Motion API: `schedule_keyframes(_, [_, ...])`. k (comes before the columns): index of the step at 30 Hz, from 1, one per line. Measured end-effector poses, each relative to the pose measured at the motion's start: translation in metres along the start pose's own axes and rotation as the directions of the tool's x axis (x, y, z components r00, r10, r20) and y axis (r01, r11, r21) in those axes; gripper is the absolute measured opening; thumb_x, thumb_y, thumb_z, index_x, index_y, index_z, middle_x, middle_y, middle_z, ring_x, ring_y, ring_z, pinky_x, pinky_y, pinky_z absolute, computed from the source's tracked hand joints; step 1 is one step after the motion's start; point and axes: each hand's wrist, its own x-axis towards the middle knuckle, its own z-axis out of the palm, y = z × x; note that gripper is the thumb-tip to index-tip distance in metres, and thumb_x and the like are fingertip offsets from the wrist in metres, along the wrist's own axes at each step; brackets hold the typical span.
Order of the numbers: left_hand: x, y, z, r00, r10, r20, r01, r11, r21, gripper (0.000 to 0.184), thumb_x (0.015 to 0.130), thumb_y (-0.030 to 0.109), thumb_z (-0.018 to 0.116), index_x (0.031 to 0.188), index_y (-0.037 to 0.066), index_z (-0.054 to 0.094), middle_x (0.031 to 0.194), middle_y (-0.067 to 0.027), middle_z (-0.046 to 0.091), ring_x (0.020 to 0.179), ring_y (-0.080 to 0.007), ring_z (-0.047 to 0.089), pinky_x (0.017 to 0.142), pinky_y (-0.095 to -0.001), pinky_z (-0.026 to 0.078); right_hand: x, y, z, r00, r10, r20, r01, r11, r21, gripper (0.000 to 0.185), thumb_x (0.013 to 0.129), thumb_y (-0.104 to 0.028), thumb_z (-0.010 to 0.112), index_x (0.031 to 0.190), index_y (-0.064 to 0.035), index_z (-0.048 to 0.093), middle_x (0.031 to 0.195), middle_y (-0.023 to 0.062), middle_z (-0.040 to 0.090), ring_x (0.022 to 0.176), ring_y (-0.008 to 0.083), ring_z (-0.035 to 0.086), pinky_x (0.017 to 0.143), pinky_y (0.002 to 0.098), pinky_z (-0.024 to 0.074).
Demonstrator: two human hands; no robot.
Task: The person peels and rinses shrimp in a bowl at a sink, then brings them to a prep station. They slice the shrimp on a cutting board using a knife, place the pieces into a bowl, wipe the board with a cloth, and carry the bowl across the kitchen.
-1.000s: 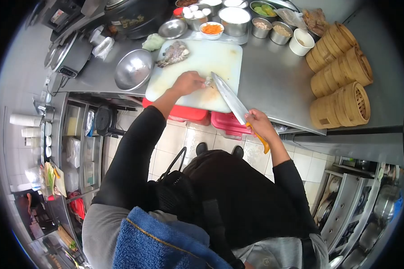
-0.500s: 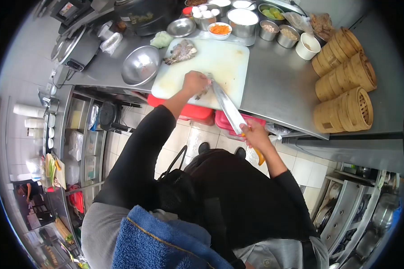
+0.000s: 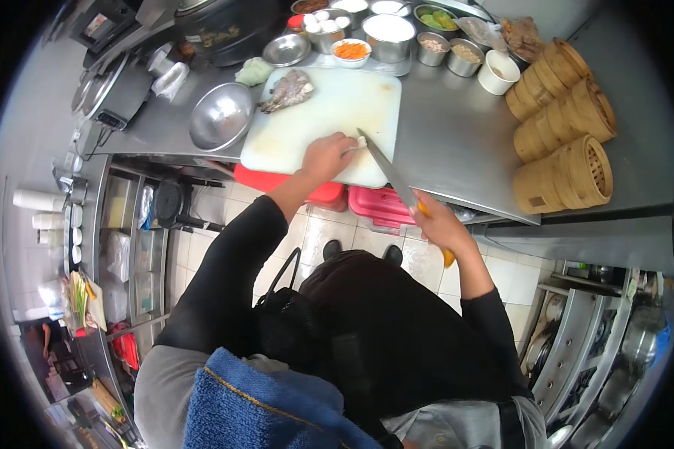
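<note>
On the white cutting board (image 3: 329,112), my left hand (image 3: 328,156) is closed on a small pale piece of food (image 3: 361,142) near the front edge. My right hand (image 3: 436,223) grips the yellow handle of a long knife (image 3: 388,168), whose tip lies beside that piece. A heap of greyish raw shrimp (image 3: 288,91) rests at the board's back left corner. Left of the board stands a steel bowl (image 3: 222,117), and a pale green lump (image 3: 254,71) lies behind it.
Behind the board are a white bowl of orange shreds (image 3: 350,51), a pot of eggs (image 3: 326,24) and metal containers (image 3: 389,39). Bamboo steamers (image 3: 565,176) stand at the right. Red and pink bins (image 3: 380,208) sit below the counter edge.
The knife blade has turned more edge-on, its tip still near my left hand. My left hand has shifted slightly towards the front of the board, and the grey scrap below it is now hidden.
</note>
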Motion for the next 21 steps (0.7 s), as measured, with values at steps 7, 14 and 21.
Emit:
schedule_keyframes(7, [0.007, -0.001, -0.003, 0.996, 0.003, 0.09, 0.003, 0.998, -0.062, 0.027, 0.088, 0.018, 0.065, 0.114, 0.018, 0.074, 0.112, -0.0076, 0.07, 0.096, -0.0307, 0.068, 0.085, -0.0419, 0.056, -0.026, -0.065, -0.009, 0.91, -0.353, -0.218, 0.097, 0.692, -0.716, 0.036, 0.102, -0.024, 0.049, 0.132, -0.0086, 0.06, 0.1, 0.0291, 0.068, 0.093, 0.0435, 0.068, 0.082, 0.0523, 0.0541])
schedule_keyframes(14, [0.004, 0.002, -0.001, 0.999, 0.051, -0.015, -0.052, 0.991, -0.124, 0.024, 0.083, 0.015, 0.065, 0.105, 0.015, 0.076, 0.102, -0.0101, 0.07, 0.092, -0.0323, 0.067, 0.083, -0.0439, 0.055, 0.023, -0.065, 0.002, 0.924, -0.375, -0.077, 0.19, 0.625, -0.757, 0.034, 0.1, -0.021, 0.051, 0.128, -0.0046, 0.061, 0.089, 0.0265, 0.069, 0.092, 0.045, 0.066, 0.08, 0.0549, 0.0521])
schedule_keyframes(21, [-0.005, -0.004, 0.001, 1.0, -0.005, 0.006, 0.006, 0.98, -0.196, 0.028, 0.083, 0.01, 0.067, 0.11, 0.011, 0.074, 0.107, -0.0127, 0.071, 0.094, -0.0338, 0.069, 0.085, -0.0422, 0.056, 0.032, -0.066, 0.014, 0.909, -0.416, -0.034, 0.244, 0.595, -0.766, 0.037, 0.099, -0.019, 0.051, 0.133, -0.0072, 0.058, 0.098, 0.028, 0.069, 0.094, 0.0445, 0.066, 0.082, 0.0549, 0.0524])
